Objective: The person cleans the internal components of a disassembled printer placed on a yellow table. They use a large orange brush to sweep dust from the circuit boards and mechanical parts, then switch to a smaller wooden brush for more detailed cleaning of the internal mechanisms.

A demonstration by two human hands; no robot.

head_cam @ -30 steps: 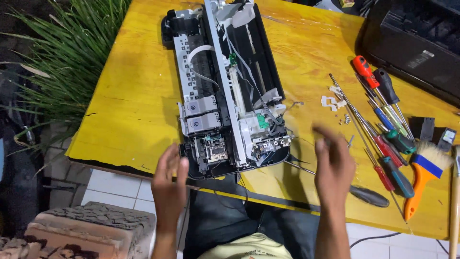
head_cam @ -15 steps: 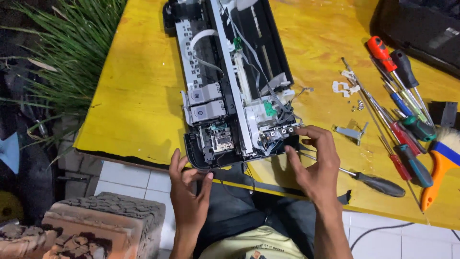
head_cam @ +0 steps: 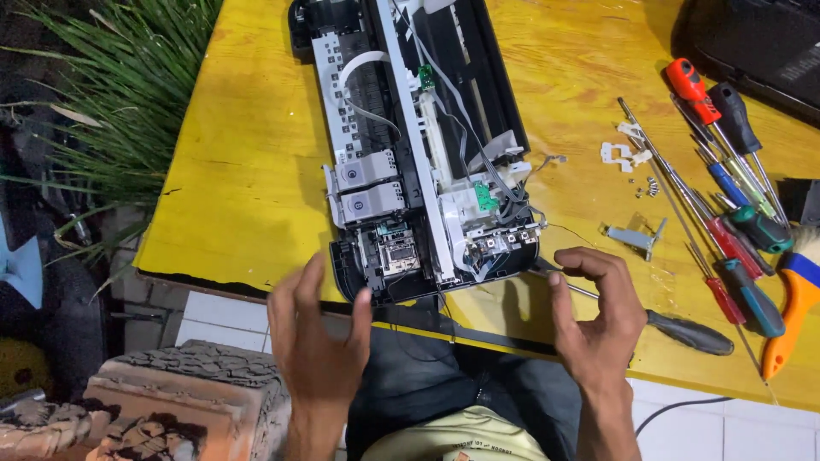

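Grip: left hand (head_cam: 318,341) and right hand (head_cam: 598,316) fingers apart, empty | beside opened printer (head_cam: 418,154) | yellow table (head_cam: 239,171)

Bare yellow table (head_cam: 248,171) left of the opened printer (head_cam: 418,162); screwdrivers (head_cam: 735,222) crowd its right side.

Looking down we see our own two bare hands, the left hand (head_cam: 318,341) and the right hand (head_cam: 598,316), with no gloves, rings or watch showing. Both forearms are bare too, no sleeves reaching the wrists. Below the hands, nearer us than the table (head_cam: 248,171) edge, our lap shows dark grey trousers (head_cam: 427,384) and the hem of a pale yellow shirt (head_cam: 465,437) bearing a small dark print.
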